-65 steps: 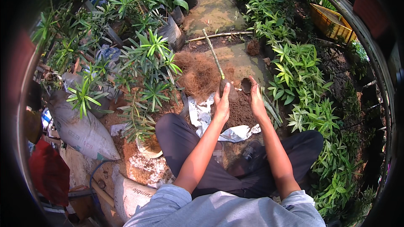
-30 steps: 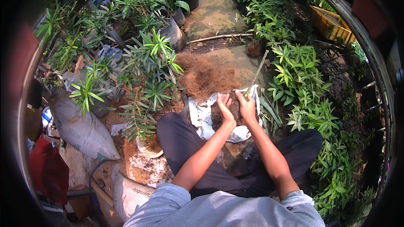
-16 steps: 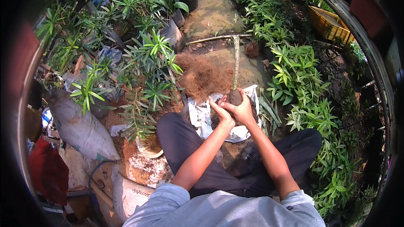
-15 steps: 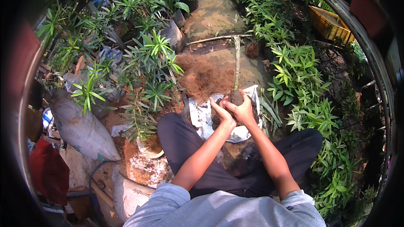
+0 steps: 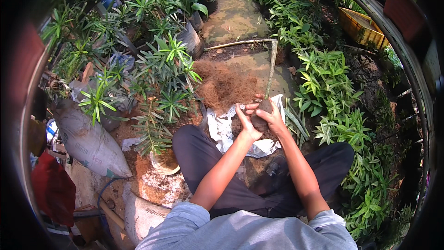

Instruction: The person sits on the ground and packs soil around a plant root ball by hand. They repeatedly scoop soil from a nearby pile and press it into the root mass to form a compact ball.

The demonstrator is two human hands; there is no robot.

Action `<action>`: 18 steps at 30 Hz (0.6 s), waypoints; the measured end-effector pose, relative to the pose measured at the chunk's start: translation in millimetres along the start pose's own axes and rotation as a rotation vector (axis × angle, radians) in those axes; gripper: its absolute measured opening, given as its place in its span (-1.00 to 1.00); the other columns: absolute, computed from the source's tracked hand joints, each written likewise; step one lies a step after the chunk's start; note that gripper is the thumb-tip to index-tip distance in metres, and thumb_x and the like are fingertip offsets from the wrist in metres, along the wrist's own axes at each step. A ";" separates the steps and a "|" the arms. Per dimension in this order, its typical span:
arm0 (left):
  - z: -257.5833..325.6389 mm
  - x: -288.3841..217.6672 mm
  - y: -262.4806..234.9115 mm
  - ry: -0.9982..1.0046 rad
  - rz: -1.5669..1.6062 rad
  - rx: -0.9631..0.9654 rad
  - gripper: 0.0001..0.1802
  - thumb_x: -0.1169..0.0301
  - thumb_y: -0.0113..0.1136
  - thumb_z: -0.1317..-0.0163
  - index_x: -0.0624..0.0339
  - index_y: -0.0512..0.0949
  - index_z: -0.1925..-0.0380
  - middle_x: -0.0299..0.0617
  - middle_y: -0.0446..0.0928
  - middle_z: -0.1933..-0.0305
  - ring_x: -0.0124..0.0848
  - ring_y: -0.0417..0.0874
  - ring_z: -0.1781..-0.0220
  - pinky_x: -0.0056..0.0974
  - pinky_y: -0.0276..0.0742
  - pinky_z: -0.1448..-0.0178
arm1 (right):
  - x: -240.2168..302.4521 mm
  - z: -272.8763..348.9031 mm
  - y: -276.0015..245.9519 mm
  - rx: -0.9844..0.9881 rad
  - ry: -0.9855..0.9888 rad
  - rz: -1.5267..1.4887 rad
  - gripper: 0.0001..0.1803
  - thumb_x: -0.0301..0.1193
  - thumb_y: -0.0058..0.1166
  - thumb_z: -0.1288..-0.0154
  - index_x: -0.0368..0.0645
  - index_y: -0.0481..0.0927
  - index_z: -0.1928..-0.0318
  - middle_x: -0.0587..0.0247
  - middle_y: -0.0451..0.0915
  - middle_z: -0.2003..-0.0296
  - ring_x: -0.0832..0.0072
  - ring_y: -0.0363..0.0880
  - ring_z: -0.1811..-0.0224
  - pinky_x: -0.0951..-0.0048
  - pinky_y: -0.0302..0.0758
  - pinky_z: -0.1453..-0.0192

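Fingers of the left hand [image 5: 246,122] and right hand [image 5: 273,116] clasp a dark round soil ball [image 5: 262,113] above the white plastic sheet [image 5: 222,129]; squeezing unevenly could crumble it or snap its thin green stem [image 5: 271,67].

A dark brown soil ball [image 5: 262,112] sits cupped between both palms above white plastic, a thin green stem [image 5: 271,70] rising upright from its top.
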State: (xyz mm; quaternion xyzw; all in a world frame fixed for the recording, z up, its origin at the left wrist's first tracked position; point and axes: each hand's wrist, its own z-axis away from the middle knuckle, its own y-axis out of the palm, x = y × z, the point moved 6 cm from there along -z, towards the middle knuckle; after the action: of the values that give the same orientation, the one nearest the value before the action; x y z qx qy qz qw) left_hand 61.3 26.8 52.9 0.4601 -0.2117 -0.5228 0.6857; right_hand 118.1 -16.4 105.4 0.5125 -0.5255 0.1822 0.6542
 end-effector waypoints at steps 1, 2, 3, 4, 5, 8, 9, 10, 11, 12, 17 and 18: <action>7.1 3.3 -4.2 -0.002 -0.003 -0.062 0.06 -0.63 -0.35 -0.05 0.05 0.52 -0.09 -0.14 0.53 -0.17 -0.17 0.50 -0.28 0.05 0.34 -0.36 | -6.8 -0.2 -9.7 -0.015 0.031 0.100 -0.33 -0.32 0.35 -0.17 -0.21 0.37 -0.25 0.17 0.64 0.17 0.48 0.61 0.07 0.42 0.51 -0.07; 12.6 5.0 -0.1 -0.002 0.020 -0.047 0.07 -0.64 -0.34 -0.03 0.07 0.52 -0.07 -0.14 0.53 -0.17 -0.17 0.50 -0.28 0.05 0.35 -0.36 | -12.7 -0.7 -15.3 -0.030 0.062 0.198 -0.32 -0.34 0.35 -0.16 -0.19 0.36 -0.26 0.19 0.64 0.20 0.50 0.60 0.09 0.43 0.51 -0.05; 16.3 7.0 2.4 -0.003 0.043 -0.032 0.08 -0.66 -0.33 -0.01 0.09 0.52 -0.05 -0.14 0.53 -0.17 -0.17 0.50 -0.28 0.04 0.35 -0.36 | -16.9 -0.9 -21.7 -0.105 0.034 0.222 -0.37 -0.36 0.32 -0.18 -0.20 0.38 -0.23 0.22 0.63 0.24 0.52 0.60 0.12 0.44 0.52 -0.03; 17.3 8.7 4.3 -0.005 0.066 -0.016 0.09 -0.67 -0.32 0.01 0.11 0.52 -0.02 -0.14 0.53 -0.17 -0.17 0.50 -0.28 0.04 0.35 -0.36 | -20.5 -0.9 -28.7 -0.155 0.025 0.248 -0.37 -0.33 0.33 -0.19 -0.21 0.38 -0.22 0.22 0.63 0.23 0.52 0.60 0.12 0.44 0.52 -0.03; 15.9 6.6 2.0 0.034 0.094 -0.012 0.11 -0.67 -0.26 0.05 0.13 0.51 -0.04 -0.12 0.51 -0.21 -0.16 0.49 -0.28 0.04 0.33 -0.38 | -20.1 -1.5 -25.6 -0.198 0.020 0.271 -0.38 -0.30 0.33 -0.20 -0.22 0.38 -0.21 0.22 0.63 0.23 0.52 0.60 0.12 0.45 0.52 -0.03; 7.7 -7.0 -12.2 0.167 0.155 -0.104 0.13 -0.66 -0.24 0.04 0.17 0.50 -0.07 -0.11 0.49 -0.23 -0.15 0.47 -0.30 0.06 0.30 -0.40 | -15.4 -6.9 -17.8 -0.266 0.058 0.264 -0.37 -0.20 0.34 -0.24 -0.26 0.39 -0.19 0.21 0.63 0.21 0.52 0.60 0.12 0.46 0.52 -0.02; 2.5 -11.1 -12.1 0.185 0.174 -0.045 0.07 -0.63 -0.25 -0.02 0.10 0.50 -0.10 -0.14 0.47 -0.26 -0.16 0.43 -0.34 0.08 0.27 -0.42 | -12.3 -9.0 -14.6 -0.277 0.079 0.250 -0.36 -0.17 0.33 -0.25 -0.27 0.38 -0.19 0.21 0.63 0.20 0.52 0.60 0.12 0.46 0.52 -0.02; -1.1 -10.3 -14.6 0.146 0.132 -0.019 0.04 -0.62 -0.28 -0.04 0.06 0.50 -0.10 -0.16 0.47 -0.26 -0.17 0.42 -0.35 0.09 0.27 -0.42 | -8.2 -8.9 -12.1 -0.164 0.119 0.178 -0.34 -0.10 0.31 -0.29 -0.29 0.38 -0.18 0.19 0.63 0.19 0.47 0.61 0.08 0.45 0.53 -0.03; -0.9 -5.2 -6.4 0.095 0.089 0.013 0.01 -0.61 -0.30 -0.06 0.02 0.50 -0.09 -0.19 0.46 -0.27 -0.18 0.41 -0.36 0.10 0.26 -0.42 | -19.0 -10.6 -35.0 -0.203 0.096 0.144 -0.37 -0.13 0.32 -0.28 -0.28 0.39 -0.16 0.18 0.63 0.18 0.46 0.61 0.06 0.45 0.53 -0.03; 0.6 -1.4 -1.5 0.050 0.051 0.040 -0.02 -0.60 -0.33 -0.08 -0.03 0.51 -0.09 -0.21 0.46 -0.27 -0.19 0.40 -0.37 0.10 0.26 -0.42 | -22.1 -11.6 -39.5 -0.234 0.080 0.110 -0.40 -0.15 0.33 -0.27 -0.27 0.41 -0.13 0.18 0.63 0.18 0.44 0.62 0.04 0.45 0.54 -0.04; 4.4 18.8 -7.7 -0.064 -0.001 -0.051 0.11 -0.64 -0.51 -0.05 -0.12 0.38 -0.33 -0.15 0.38 -0.38 -0.12 0.40 -0.39 0.16 0.24 -0.43 | -4.2 1.0 -2.4 -0.070 0.014 -0.012 -0.60 -0.25 0.35 -0.20 -0.21 0.53 0.08 0.23 0.64 0.21 0.50 0.63 0.13 0.43 0.54 0.01; 6.2 20.0 -7.1 -0.039 -0.018 -0.087 0.11 -0.64 -0.51 -0.05 -0.11 0.38 -0.34 -0.14 0.38 -0.39 -0.11 0.40 -0.39 0.17 0.25 -0.42 | -13.9 0.9 -11.4 -0.093 0.068 0.008 -0.63 -0.34 0.39 -0.16 -0.21 0.53 0.12 0.26 0.63 0.26 0.52 0.63 0.16 0.45 0.55 0.07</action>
State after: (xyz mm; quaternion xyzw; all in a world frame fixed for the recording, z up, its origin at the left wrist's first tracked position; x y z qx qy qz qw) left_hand 60.1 5.9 46.1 0.4215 -0.1978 -0.5463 0.6962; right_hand 121.2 -17.7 87.8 0.4730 -0.5130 0.1778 0.6939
